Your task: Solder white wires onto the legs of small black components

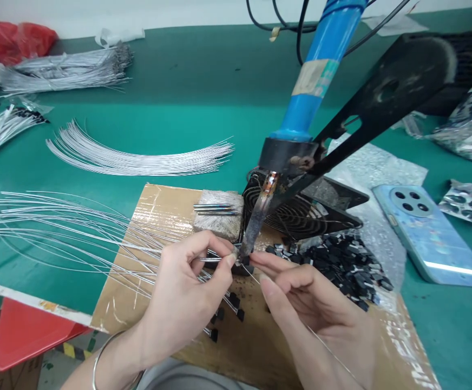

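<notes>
A soldering iron (pixel 258 219) hangs tip-down from a black arm, its tip between my two hands. My left hand (pixel 191 295) is closed in a pinch on a white wire (pixel 211 260), whose end lies at the tip. In my right hand (pixel 317 309), thumb and fingers pinch a thin solder wire (pixel 253 274) that runs to the tip and trails below the palm. A small dark part sits at the joint, mostly hidden by fingertips. Under my left hand lie several white wires (pixel 134 246) with black connectors (pixel 214 334) on their ends.
A pile of small black parts (pixel 341 265) lies right of my hands, before a black fan (pixel 301 211). Thin rods rest on a wrapped block (pixel 217 225). Cardboard (pixel 138 216) lies beneath. A white wire bundle (pixel 138 162) lies behind; a phone (pixel 434 238) sits right.
</notes>
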`<state>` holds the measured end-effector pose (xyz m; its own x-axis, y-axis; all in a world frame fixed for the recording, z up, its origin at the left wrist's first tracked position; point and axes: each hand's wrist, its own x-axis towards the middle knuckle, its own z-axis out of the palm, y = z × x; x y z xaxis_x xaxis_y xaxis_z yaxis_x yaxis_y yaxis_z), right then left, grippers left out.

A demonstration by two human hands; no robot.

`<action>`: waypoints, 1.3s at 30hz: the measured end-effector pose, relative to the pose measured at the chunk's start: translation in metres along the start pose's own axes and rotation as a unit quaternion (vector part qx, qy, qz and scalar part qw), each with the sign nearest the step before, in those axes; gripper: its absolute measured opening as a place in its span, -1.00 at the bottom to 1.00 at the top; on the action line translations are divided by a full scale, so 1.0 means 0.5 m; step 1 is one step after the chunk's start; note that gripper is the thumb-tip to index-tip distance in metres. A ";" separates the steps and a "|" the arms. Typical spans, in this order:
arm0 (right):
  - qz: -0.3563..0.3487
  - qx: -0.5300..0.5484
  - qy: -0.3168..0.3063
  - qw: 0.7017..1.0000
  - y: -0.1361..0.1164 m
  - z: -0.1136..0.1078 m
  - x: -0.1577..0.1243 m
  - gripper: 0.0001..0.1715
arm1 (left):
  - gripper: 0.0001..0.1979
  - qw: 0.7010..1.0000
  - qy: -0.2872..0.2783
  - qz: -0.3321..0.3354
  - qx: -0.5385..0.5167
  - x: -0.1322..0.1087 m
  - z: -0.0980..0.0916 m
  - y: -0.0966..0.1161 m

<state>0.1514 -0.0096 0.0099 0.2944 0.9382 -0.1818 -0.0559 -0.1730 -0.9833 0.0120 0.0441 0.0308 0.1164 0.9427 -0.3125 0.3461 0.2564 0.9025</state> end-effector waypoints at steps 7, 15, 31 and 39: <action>0.044 0.012 0.055 0.997 -0.020 0.022 -0.009 -0.71 | -0.90 1.000 0.006 0.017 0.009 0.000 0.001 -0.004; 0.014 0.004 0.027 1.000 -0.007 0.011 -0.008 -0.75 | -0.89 0.999 0.015 0.026 0.028 -0.005 -0.001 -0.002; -0.010 -0.009 0.002 1.000 0.008 -0.003 -0.002 -0.79 | -0.89 0.999 0.016 0.036 0.029 -0.005 0.000 -0.007; 0.029 0.007 0.040 0.999 -0.004 0.009 -0.010 -0.74 | -0.89 0.999 0.020 0.035 0.034 -0.003 0.001 -0.006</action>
<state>0.1455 -0.0127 0.0126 0.3662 0.8994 -0.2385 -0.0875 -0.2219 -0.9711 0.0111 0.0421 0.0284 0.1063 0.9661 -0.2354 0.4006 0.1751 0.8994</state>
